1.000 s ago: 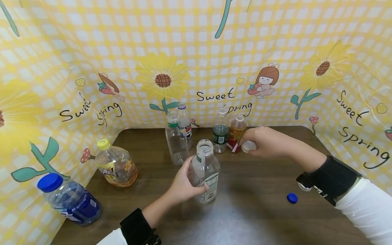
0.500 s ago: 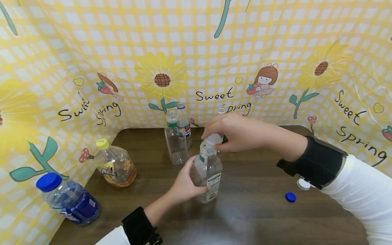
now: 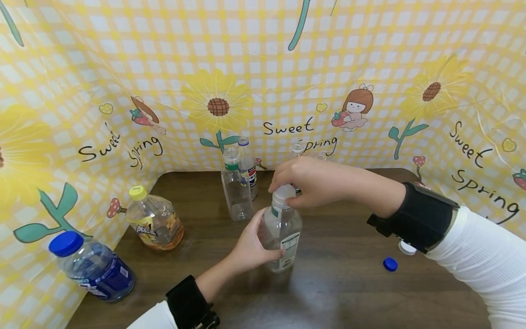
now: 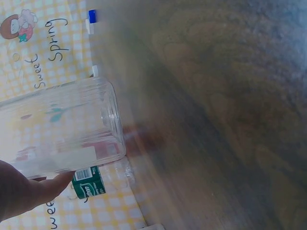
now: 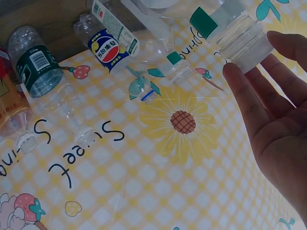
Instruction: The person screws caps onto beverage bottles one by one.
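Observation:
A clear plastic bottle (image 3: 283, 226) with a small label and a green neck band stands upright at the middle of the table. My left hand (image 3: 251, 244) grips its body from the left, thumb across the front. In the left wrist view the base of the bottle (image 4: 103, 120) shows beside my thumb. From above, my right hand (image 3: 302, 183) pinches a translucent white cap (image 3: 284, 192) over the bottle's mouth. The right wrist view has the cap (image 5: 259, 52) on the neck between thumb and fingers, above the green band (image 5: 203, 22).
A blue-capped jar (image 3: 94, 269) and a yellow-capped bottle (image 3: 154, 219) stand at left. Behind are a clear bottle (image 3: 237, 187) and a Pepsi-style bottle (image 3: 249, 171). More bottles are partly hidden behind my right hand. A blue cap (image 3: 390, 264) and white cap (image 3: 407, 247) lie at right.
My right hand has brought the translucent cap from the right to the bottle's mouth and lowered it there. My left hand keeps its grip; the bottle has shifted slightly right.

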The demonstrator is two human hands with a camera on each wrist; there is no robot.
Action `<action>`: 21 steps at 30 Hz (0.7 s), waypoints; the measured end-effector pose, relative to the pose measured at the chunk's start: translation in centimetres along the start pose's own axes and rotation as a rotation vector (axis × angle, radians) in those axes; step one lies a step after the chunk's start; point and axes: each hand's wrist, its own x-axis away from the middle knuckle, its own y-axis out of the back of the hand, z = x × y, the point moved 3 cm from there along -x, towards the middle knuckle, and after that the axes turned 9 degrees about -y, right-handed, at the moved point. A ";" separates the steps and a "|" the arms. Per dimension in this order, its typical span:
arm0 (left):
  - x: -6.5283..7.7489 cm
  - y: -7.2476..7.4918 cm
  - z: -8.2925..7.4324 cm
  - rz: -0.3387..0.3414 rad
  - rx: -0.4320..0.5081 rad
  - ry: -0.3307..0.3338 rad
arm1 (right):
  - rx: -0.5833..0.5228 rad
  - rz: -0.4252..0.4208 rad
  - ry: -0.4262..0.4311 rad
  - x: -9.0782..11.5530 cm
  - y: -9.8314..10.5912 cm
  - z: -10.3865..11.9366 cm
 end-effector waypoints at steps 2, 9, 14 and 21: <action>0.0 0.0 -0.1 0.001 -0.002 -0.002 | 0.003 -0.006 0.000 0.0 0.0 0.0; 0.1 -0.2 -0.2 -0.001 -0.045 -0.013 | 0.093 -0.055 -0.043 0.2 -0.3 0.0; 0.3 -0.5 -0.3 0.001 -0.044 -0.012 | 0.202 -0.117 -0.077 0.2 -0.8 0.0; 0.5 -0.7 -0.2 0.013 -0.044 -0.022 | 0.234 -0.113 -0.149 0.6 -1.0 0.2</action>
